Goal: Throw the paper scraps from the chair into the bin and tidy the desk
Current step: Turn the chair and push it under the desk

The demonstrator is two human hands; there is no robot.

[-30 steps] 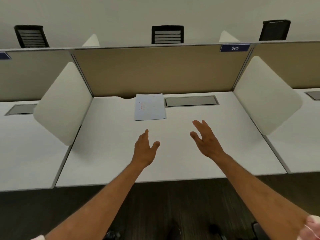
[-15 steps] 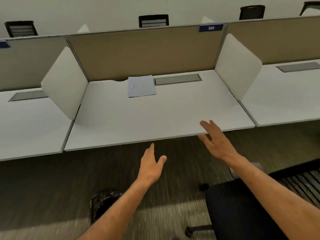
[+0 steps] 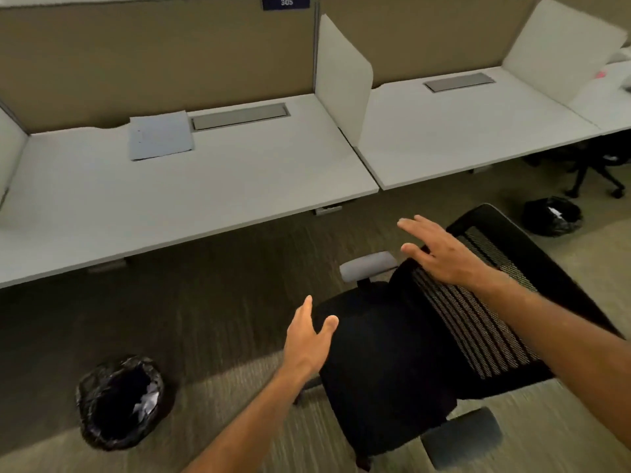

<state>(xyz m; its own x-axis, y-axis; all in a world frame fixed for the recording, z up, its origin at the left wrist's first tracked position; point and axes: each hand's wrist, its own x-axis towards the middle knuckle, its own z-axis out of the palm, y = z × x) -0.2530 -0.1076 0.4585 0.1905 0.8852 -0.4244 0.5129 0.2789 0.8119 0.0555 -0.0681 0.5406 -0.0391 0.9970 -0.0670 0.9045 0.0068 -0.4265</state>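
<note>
Both hands are empty, fingers spread; the right hand (image 3: 444,256) hovers over the chair (image 3: 386,367) back's left end, the left hand (image 3: 309,339) at the seat's left edge. No scraps show on the seat; bin (image 3: 119,402) lies lower left of the left fingers, so the left is nearer.

The desk (image 3: 205,196) at centre left has a smooth, matt white top. On it at upper left lies a flat sheet of pale paper (image 3: 160,135), beside a dull grey, metal-looking cable hatch (image 3: 239,117). The chair (image 3: 426,339) at lower right has a black mesh back, a matt black cloth seat and grey matt armrests. The bin (image 3: 121,402) at lower left wears a glossy, crinkled black plastic liner. The floor is rough, striped carpet (image 3: 191,322).
</note>
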